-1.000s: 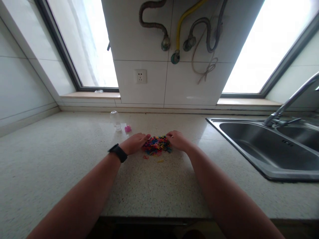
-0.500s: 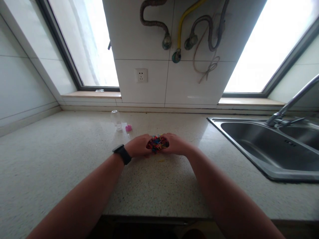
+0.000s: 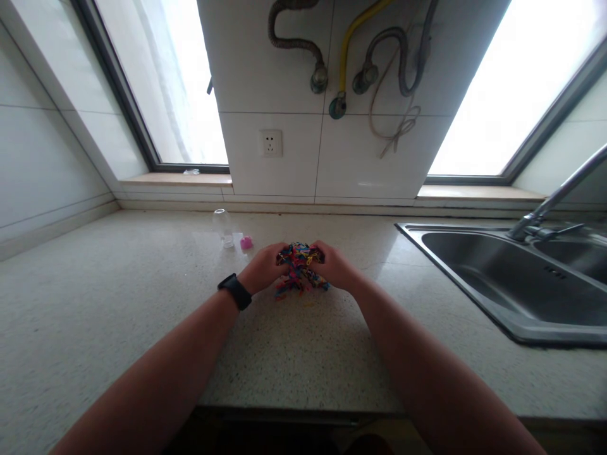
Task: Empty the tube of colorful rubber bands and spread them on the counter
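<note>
On the pale speckled stone counter (image 3: 142, 316), left of the steel sink (image 3: 502, 284), the left hand (image 3: 260, 273) and right hand (image 3: 334, 268) cup a heap of small multicoloured elastic loops (image 3: 300, 265) between curled fingers, some strands dangling to the surface. The heap looks light, soft and loose, apt to spill, so scooping from both sides underneath suits it best.

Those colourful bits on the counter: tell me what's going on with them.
A person has scooped a heap of small multicoloured pieces between the left hand and the right hand, cupping it from both sides just above the speckled countertop. Some pieces dangle or lie loose below the bunch. A small clear bottle and a pink cap sit behind the left hand, and a steel sink is off to the right.
</note>
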`<state>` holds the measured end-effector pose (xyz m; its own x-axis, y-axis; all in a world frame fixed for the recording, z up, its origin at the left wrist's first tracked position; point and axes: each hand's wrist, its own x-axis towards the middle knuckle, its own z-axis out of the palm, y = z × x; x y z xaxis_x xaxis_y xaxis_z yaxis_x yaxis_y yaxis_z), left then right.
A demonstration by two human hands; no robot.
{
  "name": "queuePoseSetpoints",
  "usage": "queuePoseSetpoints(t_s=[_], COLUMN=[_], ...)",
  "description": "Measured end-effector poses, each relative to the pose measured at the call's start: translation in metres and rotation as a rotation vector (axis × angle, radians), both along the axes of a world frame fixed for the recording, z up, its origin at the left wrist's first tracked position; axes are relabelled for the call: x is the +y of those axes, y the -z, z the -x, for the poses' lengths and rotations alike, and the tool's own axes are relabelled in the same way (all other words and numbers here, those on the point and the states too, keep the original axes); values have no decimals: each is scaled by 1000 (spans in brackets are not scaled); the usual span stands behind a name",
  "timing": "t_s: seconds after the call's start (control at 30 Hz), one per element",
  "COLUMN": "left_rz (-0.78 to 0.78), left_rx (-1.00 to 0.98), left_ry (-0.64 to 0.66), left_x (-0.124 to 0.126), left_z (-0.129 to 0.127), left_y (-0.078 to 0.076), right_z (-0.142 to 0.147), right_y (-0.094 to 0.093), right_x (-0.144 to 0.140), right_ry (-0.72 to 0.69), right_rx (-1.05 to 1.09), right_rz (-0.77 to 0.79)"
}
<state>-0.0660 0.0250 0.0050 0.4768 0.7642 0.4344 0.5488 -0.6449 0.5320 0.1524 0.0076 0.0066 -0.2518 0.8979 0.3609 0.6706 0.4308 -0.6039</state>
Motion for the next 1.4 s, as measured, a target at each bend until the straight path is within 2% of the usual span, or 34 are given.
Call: queuePoseSetpoints(t_s=[0.1,0.27,0.4,0.63,0.73,0.83,0.93,1.0,1.17,1.4], left_rz=[57,42,90,-12,-108,-177,-149,-120,-125,-28], left_rx=[-36,-45,-71,31,172,306,420,449,373,185], left_ry=[7,29,29,70,107,143,138,113,112,65], left_x=[1,0,-1,-3,-4,-6,-5,-3,5,5], left_z=[1,2,2,7,11,13,8,3,-9,-12], left_y=[1,0,-2,-8,-10,-6,3,9,17,11], right_z=[0,-1,-2,0,-2,-6,-9,-9,1,6], right_y=[0,1,5,11,6,-1,-1,4,18,12], right_x=[1,4,6,9,5,-1,-4,-2,8,8], right_ry=[0,-39,-46,-156,-171,-199,-266,-273,-166,-50], right_rx=[40,114,141,290,236,27,-256,-341,-353,-212], right_rz=[11,-3,-5,99,116,30,-65,-70,-59,-29])
